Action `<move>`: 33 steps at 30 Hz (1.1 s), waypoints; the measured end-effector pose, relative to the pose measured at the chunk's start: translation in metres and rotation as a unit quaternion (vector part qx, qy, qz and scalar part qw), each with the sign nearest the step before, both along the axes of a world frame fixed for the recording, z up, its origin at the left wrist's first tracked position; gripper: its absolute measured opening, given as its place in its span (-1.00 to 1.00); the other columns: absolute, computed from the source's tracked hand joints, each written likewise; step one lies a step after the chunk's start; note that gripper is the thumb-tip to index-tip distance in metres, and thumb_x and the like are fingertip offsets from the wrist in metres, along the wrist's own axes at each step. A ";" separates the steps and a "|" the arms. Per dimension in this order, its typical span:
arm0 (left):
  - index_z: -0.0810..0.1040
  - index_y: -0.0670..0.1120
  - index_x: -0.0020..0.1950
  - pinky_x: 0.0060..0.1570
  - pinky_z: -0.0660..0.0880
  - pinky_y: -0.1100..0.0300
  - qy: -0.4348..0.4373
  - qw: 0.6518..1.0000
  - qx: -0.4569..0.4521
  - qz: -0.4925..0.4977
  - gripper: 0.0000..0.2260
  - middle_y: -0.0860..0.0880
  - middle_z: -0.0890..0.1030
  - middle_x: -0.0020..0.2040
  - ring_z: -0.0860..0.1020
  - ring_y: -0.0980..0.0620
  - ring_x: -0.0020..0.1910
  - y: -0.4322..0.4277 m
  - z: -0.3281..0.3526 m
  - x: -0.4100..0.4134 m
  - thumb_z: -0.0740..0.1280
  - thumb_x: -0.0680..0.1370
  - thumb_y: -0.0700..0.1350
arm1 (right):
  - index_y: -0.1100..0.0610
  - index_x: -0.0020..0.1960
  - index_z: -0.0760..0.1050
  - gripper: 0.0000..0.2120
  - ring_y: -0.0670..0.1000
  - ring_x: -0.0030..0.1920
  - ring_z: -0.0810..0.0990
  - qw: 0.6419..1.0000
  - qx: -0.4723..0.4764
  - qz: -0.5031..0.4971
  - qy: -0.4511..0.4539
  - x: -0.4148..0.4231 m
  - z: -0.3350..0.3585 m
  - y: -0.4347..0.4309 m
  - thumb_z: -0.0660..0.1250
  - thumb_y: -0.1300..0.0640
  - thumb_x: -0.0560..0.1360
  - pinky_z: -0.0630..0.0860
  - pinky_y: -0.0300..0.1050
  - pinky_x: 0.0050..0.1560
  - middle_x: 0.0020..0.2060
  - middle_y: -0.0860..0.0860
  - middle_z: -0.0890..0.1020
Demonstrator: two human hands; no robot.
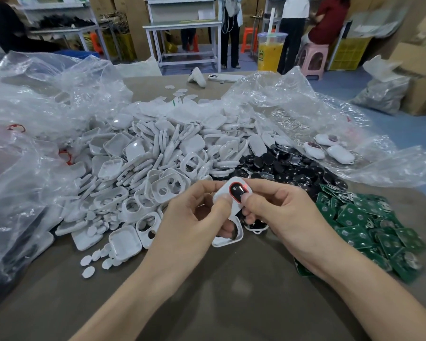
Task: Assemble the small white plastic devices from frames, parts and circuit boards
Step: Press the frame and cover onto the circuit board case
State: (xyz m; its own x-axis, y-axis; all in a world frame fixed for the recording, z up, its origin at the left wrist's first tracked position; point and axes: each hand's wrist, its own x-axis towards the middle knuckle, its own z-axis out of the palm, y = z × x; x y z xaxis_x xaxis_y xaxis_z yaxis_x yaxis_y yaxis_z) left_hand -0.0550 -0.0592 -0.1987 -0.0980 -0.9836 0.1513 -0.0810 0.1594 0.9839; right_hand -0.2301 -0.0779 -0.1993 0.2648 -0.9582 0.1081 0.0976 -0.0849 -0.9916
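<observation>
The left hand (197, 214) and right hand (282, 210) are pinching the small white plastic device (223, 192), seating its black oval button (237, 191); the next move is probably calling for a green square circuit board (352, 215) at 3 o'clock.

Held device (233, 193): white rounded shell, black oval insert ringed in red, tilted, raised above the bench (207, 303).
White frames (158, 168): large loose heap, left and centre.
Black discs (293, 168): glossy pile just right of the frames.
Circuit boards (369, 225): green, heaped at far right.
Finished devices (340, 155): three, lying beyond the black discs.
</observation>
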 end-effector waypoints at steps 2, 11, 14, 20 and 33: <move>0.66 0.14 -0.03 -0.25 0.58 0.26 0.001 1.000 0.000 0.012 -0.90 -0.07 0.65 -0.28 0.67 0.01 -0.34 0.000 0.000 -0.001 0.35 0.54 0.05 | -0.10 0.09 0.71 -0.75 -0.13 -0.28 0.57 1.000 -0.010 -0.006 0.027 -0.001 0.001 0.001 0.43 -0.02 0.43 0.51 -0.32 -0.14 -0.26 0.08 0.66; 0.63 0.06 -0.10 -0.36 0.58 0.19 0.003 1.000 0.007 0.014 -0.92 -0.03 0.62 -0.31 0.62 -0.02 -0.41 0.000 0.001 0.000 0.35 0.52 0.01 | -0.12 0.14 0.69 -0.73 -0.15 -0.24 0.62 0.998 -0.034 0.008 0.047 -0.001 0.005 0.005 0.40 0.20 0.56 0.53 -0.33 -0.11 -0.14 0.04 0.73; 0.61 0.04 -0.10 -0.38 0.57 0.16 0.021 0.999 0.026 0.006 -0.90 -0.07 0.65 -0.31 0.61 -0.06 -0.43 -0.001 0.005 0.003 0.34 0.53 0.01 | -0.05 0.14 0.70 -0.76 -0.16 -0.18 0.65 1.000 -0.027 0.014 0.006 0.002 0.006 0.005 0.41 0.16 0.51 0.55 -0.33 -0.08 -0.09 -0.04 0.75; 0.52 -0.10 -0.08 -0.37 0.58 0.14 0.051 0.996 0.065 -0.043 -0.81 -0.16 0.69 -0.27 0.63 -0.10 -0.38 -0.002 0.011 0.009 0.36 0.52 0.02 | 0.02 0.25 0.63 -0.70 -0.08 -0.10 0.67 0.998 -0.037 0.020 0.045 0.002 0.007 0.006 0.39 0.23 0.55 0.56 -0.26 0.01 -0.02 0.00 0.75; 0.49 -0.05 -0.06 -0.29 0.58 0.21 0.031 0.999 0.030 -0.034 -0.89 -0.14 0.72 -0.21 0.66 -0.09 -0.34 0.000 0.005 0.005 0.33 0.58 -0.03 | -0.02 0.16 0.67 -0.77 -0.07 -0.15 0.69 0.999 -0.026 0.018 0.020 0.000 0.007 0.006 0.38 0.20 0.57 0.55 -0.31 -0.06 -0.06 0.01 0.75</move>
